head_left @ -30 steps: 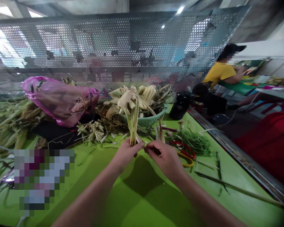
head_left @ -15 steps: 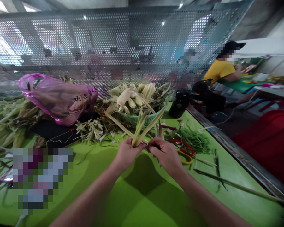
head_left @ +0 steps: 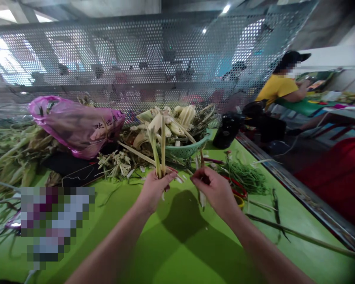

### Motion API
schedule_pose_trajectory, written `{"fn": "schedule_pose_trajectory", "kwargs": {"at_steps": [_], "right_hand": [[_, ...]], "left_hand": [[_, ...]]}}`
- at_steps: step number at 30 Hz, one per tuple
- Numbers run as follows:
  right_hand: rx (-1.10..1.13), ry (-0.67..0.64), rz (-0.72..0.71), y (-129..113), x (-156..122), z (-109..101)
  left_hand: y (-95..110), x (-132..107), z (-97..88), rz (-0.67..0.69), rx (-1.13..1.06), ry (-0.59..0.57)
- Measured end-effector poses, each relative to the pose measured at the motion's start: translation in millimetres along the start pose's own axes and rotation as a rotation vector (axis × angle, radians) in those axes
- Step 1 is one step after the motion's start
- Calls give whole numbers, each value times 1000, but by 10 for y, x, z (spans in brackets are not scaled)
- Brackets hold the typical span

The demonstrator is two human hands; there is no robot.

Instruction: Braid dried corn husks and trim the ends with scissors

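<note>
I'm having the left hand (head_left: 157,188) grip pale plant strips (head_left: 163,152) over the middle of the green surface (head_left: 192,256), fingers closed around their lower ends, short of the basket (head_left: 189,151) by its far edge. The right hand (head_left: 214,190) is curling near the green stems (head_left: 247,176); I can't tell what it's gripping.

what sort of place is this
Probably a shared indoor workroom: a green basket heaped with plant husks, a perforated metal screen behind it, and another person at a separate table.
</note>
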State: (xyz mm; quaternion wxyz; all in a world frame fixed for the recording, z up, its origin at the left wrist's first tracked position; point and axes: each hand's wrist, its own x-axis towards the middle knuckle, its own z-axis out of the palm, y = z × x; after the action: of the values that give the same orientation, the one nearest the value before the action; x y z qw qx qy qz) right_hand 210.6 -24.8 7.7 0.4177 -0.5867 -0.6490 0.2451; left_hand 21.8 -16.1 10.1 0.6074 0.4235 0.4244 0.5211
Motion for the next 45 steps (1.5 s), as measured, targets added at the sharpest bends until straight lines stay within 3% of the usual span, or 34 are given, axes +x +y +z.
{"fn": "schedule_pose_trajectory", "kwargs": {"at_steps": [3, 9, 16, 21, 27, 38, 45], "right_hand": [[72, -13, -66, -103, -57, 10], [112, -246, -50, -182, -138, 86], [231, -216, 71, -117, -151, 141], [278, -256, 112, -89, -159, 201], [255, -323, 54, -131, -168, 281], [565, -363, 181, -146, -154, 302], [541, -337, 226, -77, -144, 267]], "left_hand": [[-27, -10, 19, -37, 42, -37], [-61, -37, 52, -85, 7, -107], [-65, 3, 27, -106, -367, -116], [-68, 35, 5, -86, -383, -130], [-66, 9, 8, -106, -399, -202], [-140, -52, 84, -199, -326, -362], [-50, -30, 33, -196, -334, -292]]}}
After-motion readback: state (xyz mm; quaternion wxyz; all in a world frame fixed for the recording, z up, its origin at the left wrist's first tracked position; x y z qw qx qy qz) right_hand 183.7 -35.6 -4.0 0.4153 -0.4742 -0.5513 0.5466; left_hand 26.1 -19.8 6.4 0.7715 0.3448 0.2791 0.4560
